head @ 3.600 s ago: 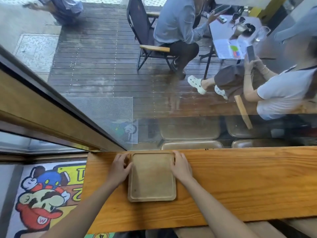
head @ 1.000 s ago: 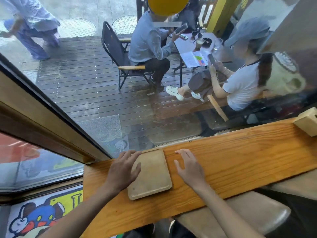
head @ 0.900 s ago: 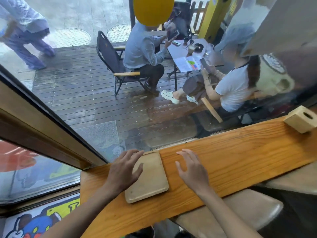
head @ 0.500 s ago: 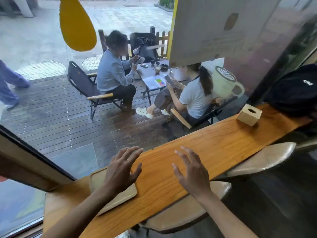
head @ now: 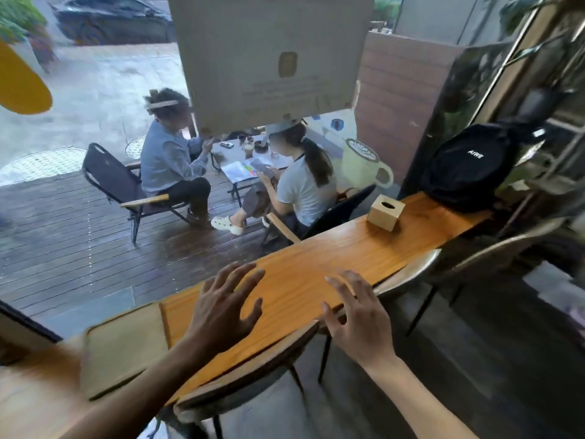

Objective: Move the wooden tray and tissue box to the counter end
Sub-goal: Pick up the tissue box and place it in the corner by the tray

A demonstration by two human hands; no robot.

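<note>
Fingers (head: 243, 274) spread, both empty, tissue box (head: 385, 212) slot up

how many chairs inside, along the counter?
2, possibly more out of frame. One chair is tucked under the counter below the left hand; the second chair is further right, beyond the right hand, toward the tissue box.

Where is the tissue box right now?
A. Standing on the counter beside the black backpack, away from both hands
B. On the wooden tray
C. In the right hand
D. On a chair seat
A: the tissue box stands on the counter next to the black backpack, while the left hand and right hand are spread open and empty near the wooden tray.
</note>
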